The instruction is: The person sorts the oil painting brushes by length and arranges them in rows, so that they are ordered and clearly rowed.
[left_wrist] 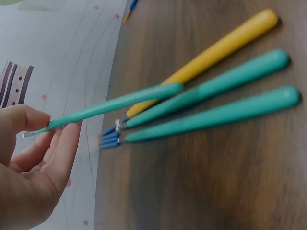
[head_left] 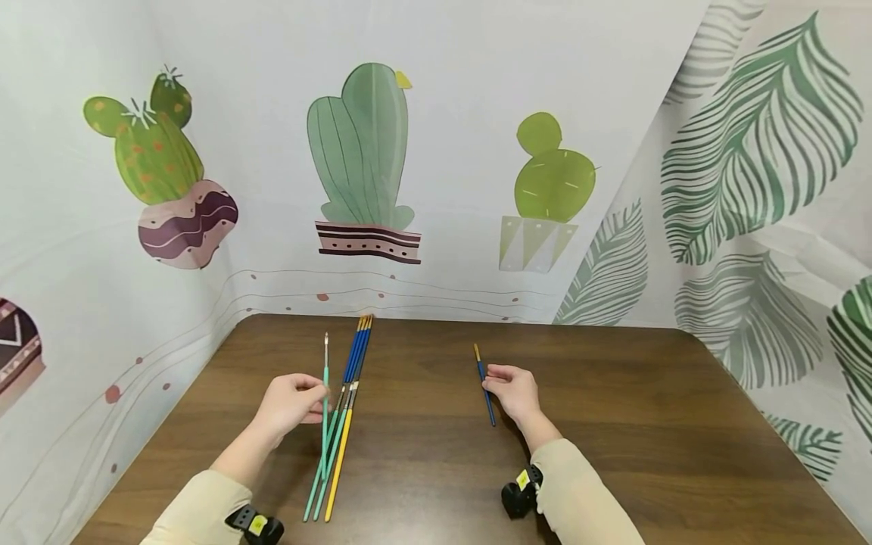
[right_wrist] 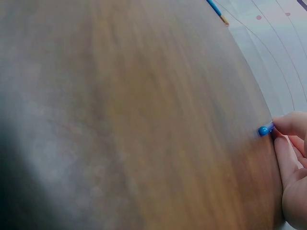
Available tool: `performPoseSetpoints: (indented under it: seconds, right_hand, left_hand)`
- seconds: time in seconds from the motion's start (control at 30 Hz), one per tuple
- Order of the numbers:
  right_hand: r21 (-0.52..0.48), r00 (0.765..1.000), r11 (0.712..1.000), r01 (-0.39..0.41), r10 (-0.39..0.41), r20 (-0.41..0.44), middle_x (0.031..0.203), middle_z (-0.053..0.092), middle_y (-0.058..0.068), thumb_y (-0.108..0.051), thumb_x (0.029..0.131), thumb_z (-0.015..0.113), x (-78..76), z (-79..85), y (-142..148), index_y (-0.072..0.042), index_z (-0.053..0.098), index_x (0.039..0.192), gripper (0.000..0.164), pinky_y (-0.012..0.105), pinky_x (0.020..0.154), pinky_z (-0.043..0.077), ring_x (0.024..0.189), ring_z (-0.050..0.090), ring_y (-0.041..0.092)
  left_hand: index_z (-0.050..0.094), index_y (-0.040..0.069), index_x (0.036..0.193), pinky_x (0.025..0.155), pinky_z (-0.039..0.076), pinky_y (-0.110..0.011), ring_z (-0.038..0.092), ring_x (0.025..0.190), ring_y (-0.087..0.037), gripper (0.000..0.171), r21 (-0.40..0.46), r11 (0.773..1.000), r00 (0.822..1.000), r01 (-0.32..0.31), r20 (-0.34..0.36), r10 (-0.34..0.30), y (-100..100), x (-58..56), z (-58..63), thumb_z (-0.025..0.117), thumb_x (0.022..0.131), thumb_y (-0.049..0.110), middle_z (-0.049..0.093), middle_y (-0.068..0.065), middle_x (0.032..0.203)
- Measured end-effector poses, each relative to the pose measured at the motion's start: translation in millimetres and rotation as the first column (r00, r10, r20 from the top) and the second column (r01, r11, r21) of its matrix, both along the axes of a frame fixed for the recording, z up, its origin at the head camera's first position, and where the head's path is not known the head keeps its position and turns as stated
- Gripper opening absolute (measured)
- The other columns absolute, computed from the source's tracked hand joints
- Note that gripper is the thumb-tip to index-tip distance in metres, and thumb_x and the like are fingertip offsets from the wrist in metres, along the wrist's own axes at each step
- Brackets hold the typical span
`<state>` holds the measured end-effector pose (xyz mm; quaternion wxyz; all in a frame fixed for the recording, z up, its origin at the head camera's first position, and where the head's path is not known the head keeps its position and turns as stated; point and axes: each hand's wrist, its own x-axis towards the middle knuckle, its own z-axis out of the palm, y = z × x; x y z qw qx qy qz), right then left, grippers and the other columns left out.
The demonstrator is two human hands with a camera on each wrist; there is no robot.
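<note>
My left hand [head_left: 293, 405] pinches a green paintbrush [head_left: 325, 386] between thumb and fingers, its bristles toward the back. In the left wrist view its handle [left_wrist: 120, 103] slants over the other brushes. On the table, two more green paintbrushes [head_left: 331, 462] and a yellow paintbrush [head_left: 341, 458] lie close beside that hand. Several blue paintbrushes [head_left: 359, 352] are bunched just beyond them. My right hand [head_left: 514, 390] pinches a single blue paintbrush [head_left: 481, 371], bristles also pointing away; in the right wrist view only its rounded blue end [right_wrist: 264, 130] shows.
The brown wooden table [head_left: 422, 462] has rounded back corners. Behind it hangs a white cloth [head_left: 463, 151] printed with cacti and leaves. A small black camera sits on each wrist, such as the right wrist camera [head_left: 521, 496].
</note>
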<state>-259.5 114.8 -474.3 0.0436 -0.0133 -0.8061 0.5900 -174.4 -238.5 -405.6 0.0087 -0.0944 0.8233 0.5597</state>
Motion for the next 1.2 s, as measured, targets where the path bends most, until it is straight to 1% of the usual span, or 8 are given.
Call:
performPoseSetpoints:
  seconds: [0.17,0.27,0.4,0.53,0.63,0.87,1.0,1.2]
  right_hand:
    - [0.012,1.0,1.0,0.002,-0.002,-0.004,0.101,0.07,0.022,0.0,0.077,0.071,0.9,0.9,0,0.008,0.067,0.107,0.031,0.026,0.076,0.056,0.092,0.07,0.028]
    - [0.014,1.0,1.0,0.003,-0.003,-0.003,0.101,0.07,0.022,0.0,0.077,0.071,1.2,1.1,0,0.008,0.067,0.107,0.031,0.028,0.077,0.056,0.093,0.07,0.028]
    - [0.007,1.0,1.0,-0.003,0.003,-0.004,0.101,0.07,0.022,0.001,0.077,0.071,1.3,1.0,-1,0.008,0.067,0.107,0.031,0.031,0.079,0.056,0.094,0.069,0.03]
    - [0.011,1.0,1.0,-0.003,0.003,-0.004,0.102,0.069,0.023,0.001,0.077,0.07,1.2,1.0,0,0.008,0.067,0.107,0.031,0.029,0.077,0.056,0.093,0.069,0.029]
    - [0.021,1.0,1.0,-0.002,0.002,-0.006,0.102,0.069,0.023,0.0,0.078,0.07,0.9,1.1,0,0.008,0.067,0.107,0.031,0.028,0.077,0.056,0.093,0.069,0.029]
    - [0.009,1.0,1.0,-0.004,0.004,-0.01,0.102,0.069,0.024,0.002,0.078,0.07,1.0,1.3,-1,0.008,0.067,0.108,0.031,0.031,0.079,0.056,0.096,0.068,0.032]
    - [0.004,1.0,1.0,-0.001,0.001,-0.004,0.103,0.069,0.024,0.002,0.078,0.07,0.8,0.5,-1,0.008,0.067,0.108,0.031,0.029,0.078,0.056,0.096,0.068,0.032]
    - [0.005,1.0,1.0,-0.002,0.002,0.001,0.103,0.069,0.024,0.002,0.078,0.07,-0.6,-0.5,-1,0.008,0.067,0.109,0.031,0.029,0.078,0.056,0.096,0.068,0.031]
  left_hand:
    - [0.058,-0.016,0.108,0.067,0.059,-0.038,0.064,0.066,-0.015,0.03,-0.045,0.999,1.0,0.018,0.014,-0.018,-9,3.9,-2.5,0.055,0.086,0.004,0.067,-0.017,0.083]
    - [0.057,-0.017,0.108,0.064,0.059,-0.038,0.063,0.065,-0.015,0.031,-0.077,0.996,0.999,0.04,0.012,-0.039,-13,5.8,-5.1,0.058,0.084,0.003,0.067,-0.018,0.083]
    - [0.057,-0.018,0.106,0.061,0.059,-0.036,0.062,0.065,-0.015,0.032,-0.104,0.993,0.998,0.062,0.017,-0.061,-18,8.3,-10.1,0.063,0.083,0.003,0.067,-0.014,0.081]
    - [0.059,-0.016,0.105,0.061,0.058,-0.036,0.063,0.067,-0.017,0.031,-0.117,0.991,0.997,0.071,0.045,-0.067,-20,11.1,-16.6,0.065,0.082,0.004,0.067,-0.012,0.08]
    - [0.062,-0.013,0.103,0.058,0.058,-0.034,0.063,0.067,-0.017,0.029,-0.136,0.988,0.996,0.07,0.069,-0.061,-19,13.0,-20.6,0.068,0.08,0.005,0.068,-0.01,0.079]
    - [0.065,-0.008,0.095,0.052,0.055,-0.031,0.06,0.062,-0.015,0.023,-0.196,0.978,0.993,0.074,0.109,-0.053,-16,17.4,-29.2,0.072,0.077,0.003,0.066,-0.007,0.072]
    - [0.066,-0.006,0.092,0.052,0.055,-0.031,0.059,0.062,-0.016,0.021,-0.206,0.975,0.991,0.077,0.126,-0.052,-13,19.6,-30.9,0.074,0.075,0.003,0.064,-0.007,0.07]
    - [0.066,-0.007,0.093,0.053,0.055,-0.032,0.06,0.064,-0.017,0.022,-0.219,0.972,0.989,0.09,0.133,-0.062,-9,20.6,-30.5,0.073,0.074,0.003,0.065,-0.007,0.072]
